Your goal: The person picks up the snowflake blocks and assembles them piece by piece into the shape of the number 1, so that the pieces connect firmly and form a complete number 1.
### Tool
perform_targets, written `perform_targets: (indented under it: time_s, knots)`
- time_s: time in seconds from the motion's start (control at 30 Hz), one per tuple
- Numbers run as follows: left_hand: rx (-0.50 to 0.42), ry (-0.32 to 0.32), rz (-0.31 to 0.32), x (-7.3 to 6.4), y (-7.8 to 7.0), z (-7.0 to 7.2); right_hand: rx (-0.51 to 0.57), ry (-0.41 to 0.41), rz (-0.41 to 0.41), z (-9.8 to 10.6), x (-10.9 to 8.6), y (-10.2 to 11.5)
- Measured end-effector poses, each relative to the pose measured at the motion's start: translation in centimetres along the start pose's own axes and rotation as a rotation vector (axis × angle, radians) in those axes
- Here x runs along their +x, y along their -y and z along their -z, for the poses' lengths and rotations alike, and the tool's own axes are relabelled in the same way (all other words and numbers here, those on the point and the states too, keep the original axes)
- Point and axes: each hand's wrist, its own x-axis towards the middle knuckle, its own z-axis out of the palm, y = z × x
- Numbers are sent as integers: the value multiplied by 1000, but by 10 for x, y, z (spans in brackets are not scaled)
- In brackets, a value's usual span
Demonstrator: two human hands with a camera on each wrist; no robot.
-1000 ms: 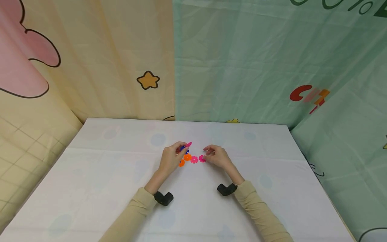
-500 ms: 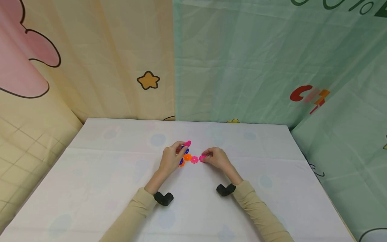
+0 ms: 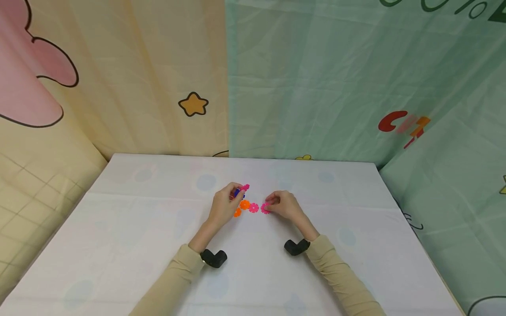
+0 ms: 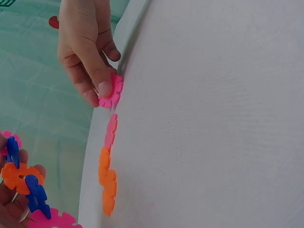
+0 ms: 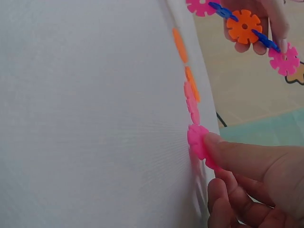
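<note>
My left hand holds a chain of slotted flower-shaped plastic discs. In the right wrist view the chain joins an orange disc, blue discs seen edge-on, and a pink end disc; a second pink disc is at its other end. Between thumb and fingers my right hand pinches a separate pink disc, tilted and close to the tabletop. Left of it on the table lie a loose pink disc and two orange discs, in a row.
A white cloth-covered table spreads around both hands. Printed curtains stand behind its back edge and along the sides. Each wrist carries a black camera mount.
The chain has turned slightly in my left hand, its pink end dipping a little. My right fingers have closed on the pink disc, which has shifted slightly. The loose discs stay put.
</note>
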Motion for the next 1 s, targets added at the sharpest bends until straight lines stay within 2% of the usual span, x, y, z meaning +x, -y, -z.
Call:
perform_targets:
  time_s: [0.23, 0.37, 0.7, 1.0]
  knots:
    - [-16, 29, 14, 0, 0, -1, -18, 60, 1, 5, 0, 2]
    - [-10, 45, 10, 0, 0, -1, 0, 62, 16, 8, 0, 2]
    - [24, 60, -22, 2, 2, 3, 87, -58, 56, 11, 1, 13]
    - [34, 71, -6, 5, 2, 2, 233, -149, 117, 14, 2, 30]
